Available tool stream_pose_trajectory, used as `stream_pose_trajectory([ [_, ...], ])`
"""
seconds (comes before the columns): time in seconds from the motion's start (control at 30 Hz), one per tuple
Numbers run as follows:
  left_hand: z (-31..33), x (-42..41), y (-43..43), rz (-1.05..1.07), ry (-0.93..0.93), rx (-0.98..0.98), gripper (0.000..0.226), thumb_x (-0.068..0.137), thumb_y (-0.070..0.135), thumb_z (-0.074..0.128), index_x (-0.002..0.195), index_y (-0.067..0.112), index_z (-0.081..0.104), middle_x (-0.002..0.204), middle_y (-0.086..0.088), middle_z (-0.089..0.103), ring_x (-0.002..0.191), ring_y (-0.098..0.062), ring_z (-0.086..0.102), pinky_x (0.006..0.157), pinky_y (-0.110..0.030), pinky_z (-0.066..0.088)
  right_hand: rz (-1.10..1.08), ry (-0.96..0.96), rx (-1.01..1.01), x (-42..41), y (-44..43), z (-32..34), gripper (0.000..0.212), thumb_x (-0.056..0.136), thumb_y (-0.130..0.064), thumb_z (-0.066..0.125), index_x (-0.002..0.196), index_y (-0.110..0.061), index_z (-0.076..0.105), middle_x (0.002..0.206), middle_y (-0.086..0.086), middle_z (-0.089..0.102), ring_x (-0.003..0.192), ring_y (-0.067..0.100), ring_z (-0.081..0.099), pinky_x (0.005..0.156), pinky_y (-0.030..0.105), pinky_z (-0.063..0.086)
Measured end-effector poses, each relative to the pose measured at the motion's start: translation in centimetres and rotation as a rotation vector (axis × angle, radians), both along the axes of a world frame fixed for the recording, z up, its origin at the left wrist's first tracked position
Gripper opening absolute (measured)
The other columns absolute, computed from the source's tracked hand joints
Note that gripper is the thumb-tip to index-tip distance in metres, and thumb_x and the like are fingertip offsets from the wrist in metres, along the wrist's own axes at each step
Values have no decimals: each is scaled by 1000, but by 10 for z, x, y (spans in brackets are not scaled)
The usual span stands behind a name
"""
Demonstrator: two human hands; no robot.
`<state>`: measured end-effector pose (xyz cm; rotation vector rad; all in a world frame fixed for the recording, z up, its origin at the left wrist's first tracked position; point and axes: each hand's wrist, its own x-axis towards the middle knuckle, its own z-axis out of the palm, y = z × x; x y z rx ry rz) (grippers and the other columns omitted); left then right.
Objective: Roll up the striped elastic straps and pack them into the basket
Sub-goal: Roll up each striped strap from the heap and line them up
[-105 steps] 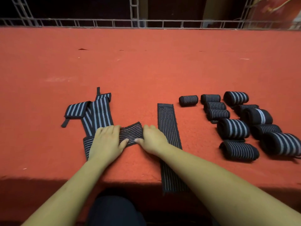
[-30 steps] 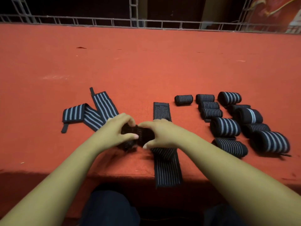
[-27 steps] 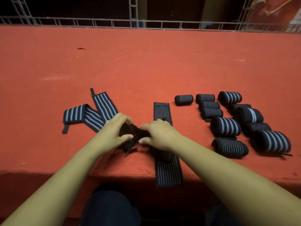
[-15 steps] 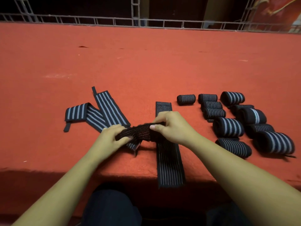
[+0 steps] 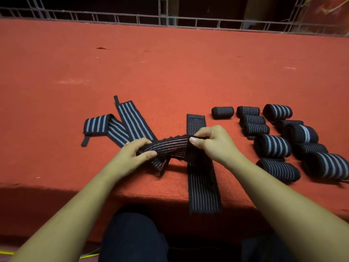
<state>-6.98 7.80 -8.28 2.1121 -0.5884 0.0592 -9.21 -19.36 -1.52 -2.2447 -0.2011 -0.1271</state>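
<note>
A black strap with thin pale stripes [image 5: 171,146] is stretched in the air between my two hands, just above the red surface. My left hand [image 5: 132,157] pinches its left end between thumb and fingers. Its right end is pinched by my right hand [image 5: 213,143]. Under my right hand a long flat strap [image 5: 203,182] lies lengthwise and hangs over the front edge. Two wide-striped flat straps [image 5: 120,122] lie crossed to the left. Several rolled straps [image 5: 272,145] sit in a group on the right. No basket is in view.
The red carpeted surface [image 5: 170,72] stretches far back to a metal railing [image 5: 170,19]. Its front edge drops off just before my knees [image 5: 132,237]. A yellow cord [image 5: 88,255] lies on the floor at lower left.
Earlier both hands pressed a small strap flat, then bunched it together. Since then my hands have moved apart and pulled the strap out long between them.
</note>
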Motion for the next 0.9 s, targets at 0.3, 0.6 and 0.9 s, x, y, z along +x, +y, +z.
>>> stream_pose_trajectory([
  [0.3, -32, 5, 4, 100, -111, 45, 21, 90, 49, 45, 84, 30, 53, 86, 10, 54, 83, -9, 53, 78, -29, 41, -25, 54, -4, -13, -1, 6, 26, 89, -15, 69, 63, -17, 68, 64, 0, 60, 59, 8, 51, 57, 25, 36],
  [0.6, -23, 3, 15, 257, -10, -220, 18, 89, 43, 60, 76, 31, 56, 68, 16, 54, 65, 3, 46, 65, -18, 36, -118, 29, 155, -24, -28, 16, 25, 90, -7, 65, 65, -6, 67, 55, -5, 51, 56, 6, 43, 56, 29, 30],
  [0.9, -2, -5, -35, 470, -534, 286, 26, 84, 33, 63, 107, 21, 65, 111, 4, 60, 108, -20, 55, 87, -31, 23, -19, -34, 43, -25, -59, 22, 22, 93, -23, 69, 75, -10, 72, 65, -2, 61, 61, 4, 50, 59, 25, 39],
])
